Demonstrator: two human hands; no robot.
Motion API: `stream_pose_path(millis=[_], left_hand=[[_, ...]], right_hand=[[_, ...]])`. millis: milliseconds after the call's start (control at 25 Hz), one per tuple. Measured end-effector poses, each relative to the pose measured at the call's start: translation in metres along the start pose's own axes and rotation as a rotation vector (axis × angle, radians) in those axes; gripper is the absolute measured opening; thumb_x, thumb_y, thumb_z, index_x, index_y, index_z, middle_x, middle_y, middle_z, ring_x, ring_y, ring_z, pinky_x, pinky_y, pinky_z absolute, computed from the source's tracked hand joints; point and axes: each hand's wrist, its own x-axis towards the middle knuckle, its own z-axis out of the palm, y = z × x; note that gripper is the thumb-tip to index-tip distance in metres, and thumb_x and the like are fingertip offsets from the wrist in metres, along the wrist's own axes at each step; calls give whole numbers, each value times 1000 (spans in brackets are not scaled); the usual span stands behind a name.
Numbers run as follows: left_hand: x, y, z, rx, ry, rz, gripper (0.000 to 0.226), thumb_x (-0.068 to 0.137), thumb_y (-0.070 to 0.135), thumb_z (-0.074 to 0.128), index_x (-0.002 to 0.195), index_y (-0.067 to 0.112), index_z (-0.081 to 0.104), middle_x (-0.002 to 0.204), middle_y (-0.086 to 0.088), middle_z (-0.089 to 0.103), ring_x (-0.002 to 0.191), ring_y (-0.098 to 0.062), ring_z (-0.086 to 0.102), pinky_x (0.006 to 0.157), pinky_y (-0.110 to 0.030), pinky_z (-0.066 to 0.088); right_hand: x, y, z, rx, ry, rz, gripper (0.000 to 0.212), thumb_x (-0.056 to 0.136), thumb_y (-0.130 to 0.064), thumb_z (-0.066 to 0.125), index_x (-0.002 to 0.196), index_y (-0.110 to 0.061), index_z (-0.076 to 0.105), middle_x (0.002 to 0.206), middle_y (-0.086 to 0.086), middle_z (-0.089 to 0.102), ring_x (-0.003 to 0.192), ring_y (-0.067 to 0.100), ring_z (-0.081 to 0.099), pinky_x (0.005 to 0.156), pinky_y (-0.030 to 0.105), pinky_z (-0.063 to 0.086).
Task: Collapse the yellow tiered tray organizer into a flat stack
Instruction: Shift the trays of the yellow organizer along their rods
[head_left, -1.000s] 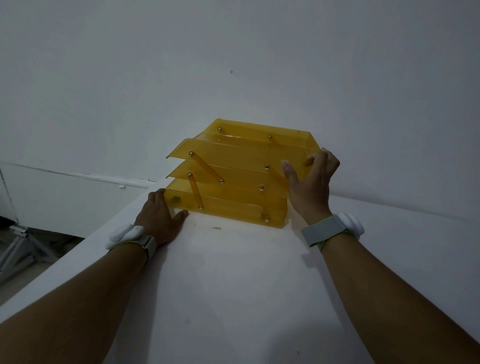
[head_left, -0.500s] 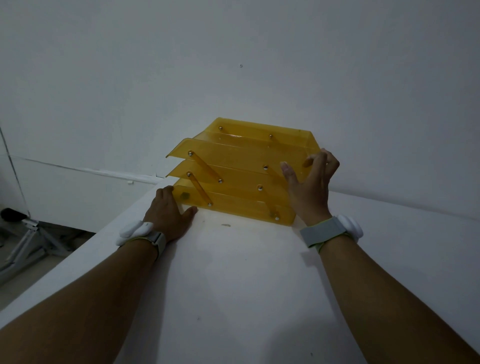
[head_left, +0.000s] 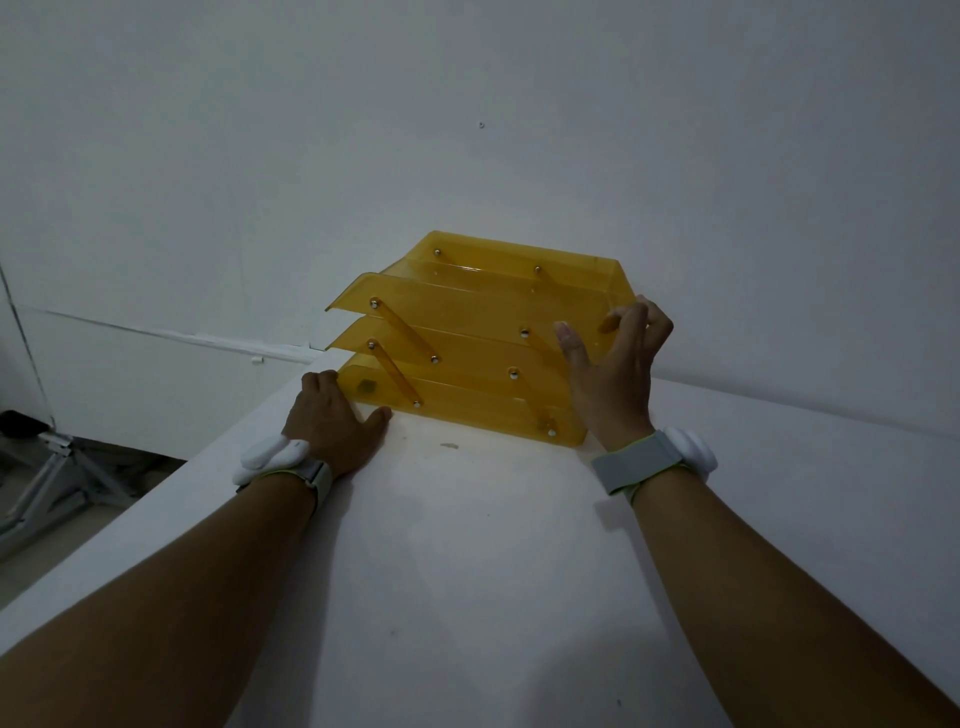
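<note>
Left hand flat, palm down; right hand raised, fingers curled.

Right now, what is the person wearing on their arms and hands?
Both forearms are bare, no sleeves or gloves. Each wrist carries a grey fabric band with a thin green edge and a rounded white device: left wristband, right wristband. No cables or markings visible.

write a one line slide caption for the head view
Left hand braces the bottom tier of the yellow tiered tray organizer while the right hand grips an upper tier.
</note>
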Motion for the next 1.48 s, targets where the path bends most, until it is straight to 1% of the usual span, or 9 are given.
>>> stream_pose_path(millis=[280,520,640,800,960,1120,1200,1400,1480], left_hand=[[-1,-1,2,-58,43,-5,80,77,50,78,129,-1,45,124,-23,53,106,-41,58,82,-45,45],[0,-1,1,-44,42,24,74,76,52,77,121,3,45,116,-20,54,98,-38,58,76,-44,46],[1,-3,-2,-37,50,40,75,73,58,76,118,5,46,113,-19,55,97,-39,59,75,-46,49],[-1,-1,-7,-31,80,68,79,70,72,61,113,7,49,106,-18,58,92,-38,59,69,-41,43],[-5,4,-13,-25,54,88,75,75,74,51,110,8,54,101,-14,63,84,-33,59,68,-38,43],[-11,8,-17,-53,77,174,63,78,71,51,96,11,61,86,-9,66,72,-26,54,64,-33,38],[-15,10,-19,-71,69,228,60,78,71,50,91,14,64,79,-7,67,68,-25,56,62,-32,38],[-24,11,-25,-116,32,290,57,75,70,46,91,21,71,75,0,69,70,-24,63,66,-32,44],[-29,10,-27,-125,-6,308,45,80,64,54,96,26,74,78,5,70,72,-19,64,67,-29,43]], right_hand=[[-8,3,9,-20,-20,-23,47,88,-49,69,107,-16,41,137,9,32,129,28,42,95,56,51],[-8,4,9,-29,-30,-26,45,88,-50,68,105,-21,39,137,9,31,129,30,43,93,57,52],[-9,3,6,-28,-37,-26,47,87,-51,67,107,-18,41,136,9,32,126,28,44,92,54,53],[-6,6,-1,-50,-59,-26,48,88,-48,69,108,-13,43,136,9,32,124,22,43,91,46,52],[-2,8,-13,-80,-78,-2,49,89,-44,70,111,-9,44,140,10,32,118,9,37,85,35,44],[0,14,-31,-110,-114,28,49,90,-44,69,113,-11,42,144,9,32,130,23,41,85,35,41],[1,16,-43,-120,-129,46,49,90,-45,69,114,-11,42,143,8,31,131,25,41,86,35,41],[0,17,-68,-149,-165,93,50,90,-46,69,115,-12,41,144,6,30,132,24,40,90,36,41],[0,15,-77,-175,-169,131,48,89,-47,69,113,-15,42,144,6,31,134,26,39,100,45,43]])
